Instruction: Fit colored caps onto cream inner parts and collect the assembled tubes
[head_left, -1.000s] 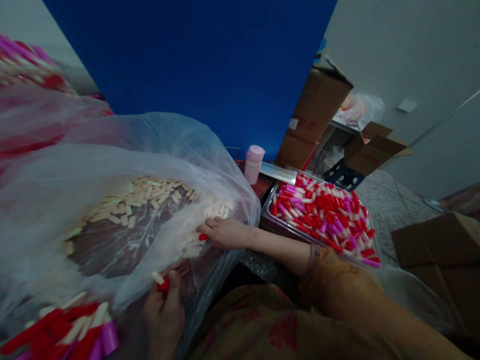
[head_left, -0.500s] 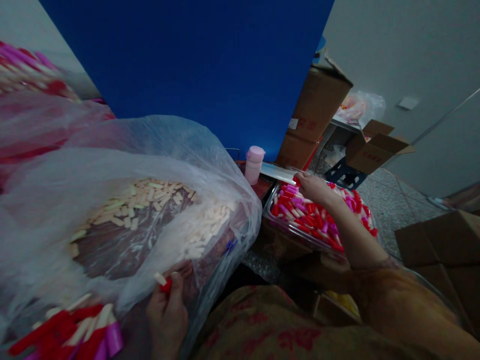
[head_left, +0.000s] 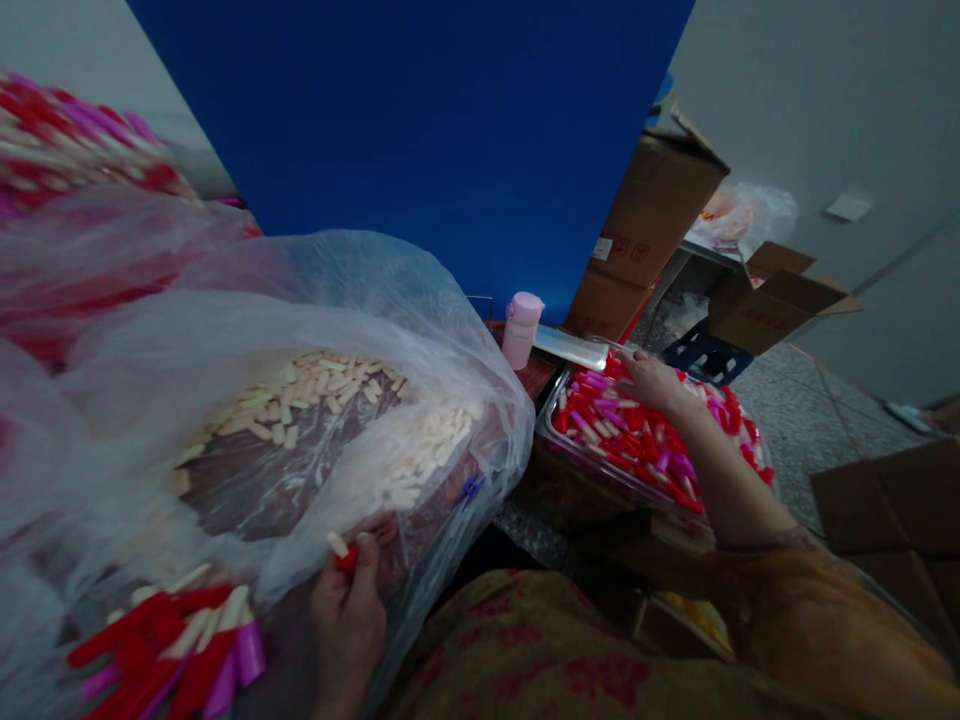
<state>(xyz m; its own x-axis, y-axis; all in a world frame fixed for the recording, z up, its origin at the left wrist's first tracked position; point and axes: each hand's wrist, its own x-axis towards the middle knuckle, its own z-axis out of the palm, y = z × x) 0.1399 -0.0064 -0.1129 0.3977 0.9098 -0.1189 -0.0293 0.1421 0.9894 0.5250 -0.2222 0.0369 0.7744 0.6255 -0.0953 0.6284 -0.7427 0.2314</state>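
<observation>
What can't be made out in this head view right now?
Head view, all:
- Right hand: whether it holds anything; too blurred.
- Piece in left hand: lower end, hidden by the hand.
- Tray: some contents, behind right forearm.
- Pile: extent, cut by left edge.

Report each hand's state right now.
Left hand: closed, holding a red-and-cream piece.
Right hand: looks open, over the clear tray.

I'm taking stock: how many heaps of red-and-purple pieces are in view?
3: the right-hand heap in the clear plastic tub, the lower-left heap, and the blurred upper-left heap. More may be hidden under the plastic sheeting.
</observation>
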